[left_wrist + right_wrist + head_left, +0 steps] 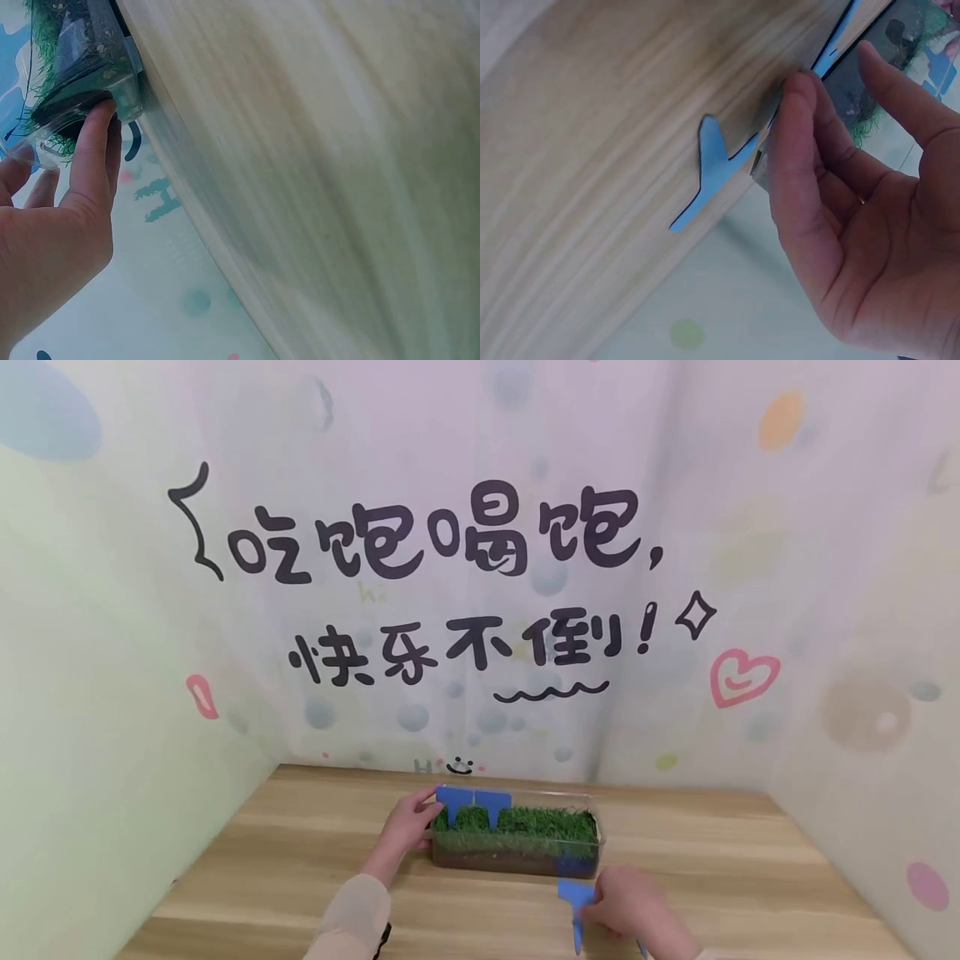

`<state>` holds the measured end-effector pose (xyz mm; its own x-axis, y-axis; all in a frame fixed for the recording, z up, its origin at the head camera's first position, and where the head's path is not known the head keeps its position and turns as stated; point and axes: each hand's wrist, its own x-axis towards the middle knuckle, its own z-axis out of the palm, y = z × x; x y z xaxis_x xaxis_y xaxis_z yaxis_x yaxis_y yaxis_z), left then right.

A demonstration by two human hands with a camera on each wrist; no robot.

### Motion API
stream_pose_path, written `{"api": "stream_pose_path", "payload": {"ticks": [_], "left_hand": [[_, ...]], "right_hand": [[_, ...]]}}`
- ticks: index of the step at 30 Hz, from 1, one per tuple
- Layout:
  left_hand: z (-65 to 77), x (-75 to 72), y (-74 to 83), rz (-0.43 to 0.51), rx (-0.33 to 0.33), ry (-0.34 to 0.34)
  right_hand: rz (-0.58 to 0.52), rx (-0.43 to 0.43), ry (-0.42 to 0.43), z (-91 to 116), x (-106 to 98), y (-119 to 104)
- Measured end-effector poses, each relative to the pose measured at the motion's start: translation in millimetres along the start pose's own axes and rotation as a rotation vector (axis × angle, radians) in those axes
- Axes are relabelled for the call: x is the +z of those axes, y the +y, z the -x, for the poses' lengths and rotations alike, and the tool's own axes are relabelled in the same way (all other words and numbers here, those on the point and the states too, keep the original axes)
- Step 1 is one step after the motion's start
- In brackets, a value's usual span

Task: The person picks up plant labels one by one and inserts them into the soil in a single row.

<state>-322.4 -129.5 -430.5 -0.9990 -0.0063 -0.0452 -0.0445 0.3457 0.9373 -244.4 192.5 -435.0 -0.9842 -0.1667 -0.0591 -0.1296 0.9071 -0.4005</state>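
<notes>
A clear plastic box [517, 864] of dark soil and green grass [551, 821] stands on the table. My left hand [408, 822] holds its left end; in the left wrist view, the fingers [91, 146] lie against the end wall, by the rim. Two blue T-shaped plant labels [492, 802] stand upright in the grass at the left. In front of the box, my right hand [633, 902] touches a blue plant label [576, 892] lying on the wood, its thumb apart from the fingers. Another blue label [714, 169] lies beside that hand, mostly hidden in the head view.
The wood-grain table [285, 852] meets a printed fabric backdrop [465, 727] with large dark lettering. Similar pale walls stand at both sides. A blue patch [575, 862] shows through the box's front wall at the lower right. Something small and black [384, 937] shows beside the left sleeve.
</notes>
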Motion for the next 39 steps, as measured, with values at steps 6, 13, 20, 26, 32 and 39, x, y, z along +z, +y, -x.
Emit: {"api": "stream_pose_path", "payload": {"ticks": [6,13,20,26,32,39], "left_hand": [[1.5,0.6,-3.5,-0.004,0.001,0.009],[0.2,1.9,-0.5,-0.008,0.006,0.005],[0.7,1.8,0.0,0.008,-0.001,0.000],[2.1,1.8,0.9,0.005,-0.005,-0.005],[2.2,1.8,2.9,0.000,-0.005,-0.004],[2.5,1.4,2.1,0.007,-0.001,-0.011]], "right_hand": [[0.107,-0.008,0.089,5,10,-13],[0.227,0.003,0.163,7,12,-25],[0.365,0.011,0.213,8,14,-32],[0.348,-0.007,0.193,7,14,-30],[0.162,-0.009,0.044,3,7,-22],[-0.133,-0.083,-0.152,-2,0,-8]]}}
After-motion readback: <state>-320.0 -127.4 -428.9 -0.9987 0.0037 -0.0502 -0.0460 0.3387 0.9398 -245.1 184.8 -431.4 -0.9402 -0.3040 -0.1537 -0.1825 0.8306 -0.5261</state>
